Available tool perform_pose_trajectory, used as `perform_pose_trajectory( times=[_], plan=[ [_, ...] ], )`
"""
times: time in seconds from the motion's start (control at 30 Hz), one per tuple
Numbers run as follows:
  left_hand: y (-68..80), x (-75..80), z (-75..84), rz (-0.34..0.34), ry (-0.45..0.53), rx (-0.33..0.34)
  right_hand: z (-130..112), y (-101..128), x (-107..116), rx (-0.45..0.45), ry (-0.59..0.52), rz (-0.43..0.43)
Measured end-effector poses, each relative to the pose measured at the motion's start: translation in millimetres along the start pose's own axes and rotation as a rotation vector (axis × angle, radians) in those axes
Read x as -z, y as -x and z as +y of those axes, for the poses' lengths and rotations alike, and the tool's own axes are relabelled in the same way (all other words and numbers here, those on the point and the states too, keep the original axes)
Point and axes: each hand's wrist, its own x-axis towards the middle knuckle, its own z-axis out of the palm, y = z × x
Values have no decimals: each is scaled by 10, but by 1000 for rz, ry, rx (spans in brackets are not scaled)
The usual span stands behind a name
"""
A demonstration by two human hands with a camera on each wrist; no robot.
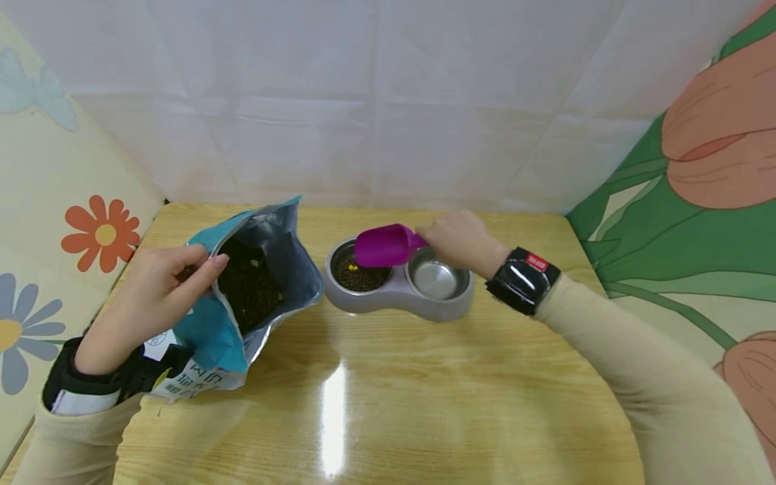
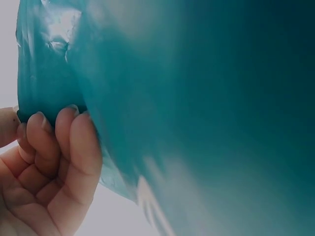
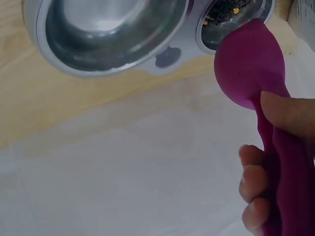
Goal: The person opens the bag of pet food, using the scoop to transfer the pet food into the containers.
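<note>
My left hand [image 1: 160, 293] pinches the rim of a blue foil bag [image 1: 209, 330], thumb on the inner side and fingers outside. The bag gapes toward the right, and dark kibble [image 1: 248, 286] shows inside it. In the left wrist view the curled fingers [image 2: 81, 142] press against the blue bag wall [image 2: 172, 98]. My right hand [image 1: 463, 242] grips the handle of a magenta scoop [image 1: 384, 246], whose cup hangs over the left bowl of a grey double pet bowl [image 1: 394, 296]. Brown kibble with a few yellow bits [image 1: 358, 277] lies in that bowl. The right steel bowl [image 1: 435, 279] holds no kibble.
The wooden table [image 1: 388, 391] carries the bag and the double bowl. A white cloth [image 1: 364, 101] hangs behind the table's back edge. Flower-painted panels [image 1: 685, 256] stand at both sides.
</note>
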Motion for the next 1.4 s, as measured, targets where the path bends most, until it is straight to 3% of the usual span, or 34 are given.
perform_pose_trajectory(
  times=[0.5,1.1,1.4],
  plan=[
    [16,13,-6,-10,-11,26,167,175,-321,-13,-284,76],
    [13,10,-7,-6,0,15,212,396,-587,-95,-414,99],
    [17,13,-7,-5,-6,14,232,499,-516,-96,-447,133]
  ],
)
